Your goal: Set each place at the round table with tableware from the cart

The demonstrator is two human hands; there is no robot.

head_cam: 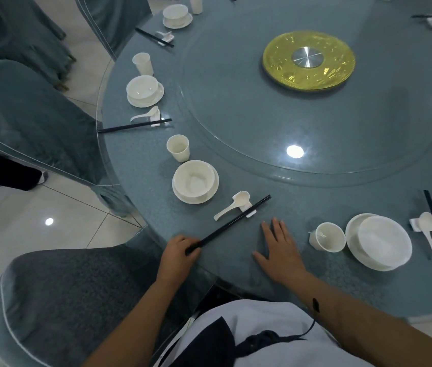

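Right now your left hand (180,250) has its fingers curled round the near end of a pair of black chopsticks (232,221), while your right hand (279,250) lies flat, fingers straight and spread, on the table (315,202) just beside them. Under your palms you have a blue-grey speckled tabletop with a glass turntable (262,133) raised over its middle and a gold disc (308,60) at the centre; pale glossy floor tiles (37,207) show beyond the rim. Your chopsticks run diagonally away from you, their far part resting on a small white rest (250,211) that also carries a white spoon (232,205). Past that stand a white bowl on a saucer (195,181) and a white cup (178,148) (same set repeats further round to your left). Near your right hand sit another cup (327,237), a bowl on a plate (379,241), a spoon and chopsticks. Chairs in blue-grey covers (58,295) crowd the table edge at your left.
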